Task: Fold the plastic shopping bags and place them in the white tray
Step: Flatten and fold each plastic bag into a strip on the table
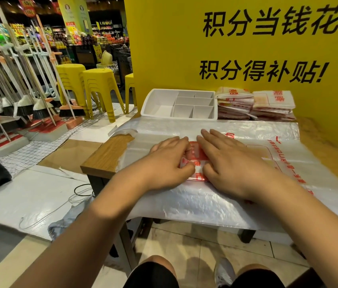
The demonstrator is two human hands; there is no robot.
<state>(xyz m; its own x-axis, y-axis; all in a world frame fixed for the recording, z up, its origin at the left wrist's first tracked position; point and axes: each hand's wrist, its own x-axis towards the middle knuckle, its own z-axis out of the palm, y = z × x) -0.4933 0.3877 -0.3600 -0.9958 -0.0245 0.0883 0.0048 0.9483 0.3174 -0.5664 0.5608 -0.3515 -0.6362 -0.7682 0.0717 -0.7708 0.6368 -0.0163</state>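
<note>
Pressing down on a half-folded packet, I work at a wooden table (105,154) that takes up the space in front of me. Most of its top is covered by a flat spread plastic bag (205,204), clear with red print, which runs out to my right.

At the far edge sits the white tray (149,104), divided into one big compartment on the left and several small ones on the right. Touching its right side are two stacks of folded bags (255,104).

My right hand (230,161) lies flat with straight fingers, weighing on the packet's right half and gripping nothing. My left hand (168,161) is curled, with thumb and fingers pinching the packet's left edge.

Between them is the folded bag (198,154), a small red-and-white rectangle on top of the spread sheet. Its long axis points away from me.

That axis aims almost straight at the tray, which lies directly beyond my fingertips and reaches off to the left. I judge the left hand to be the nearer one for carrying it to the big compartment. It already has the hold, so a forward push without turning should do.
</note>
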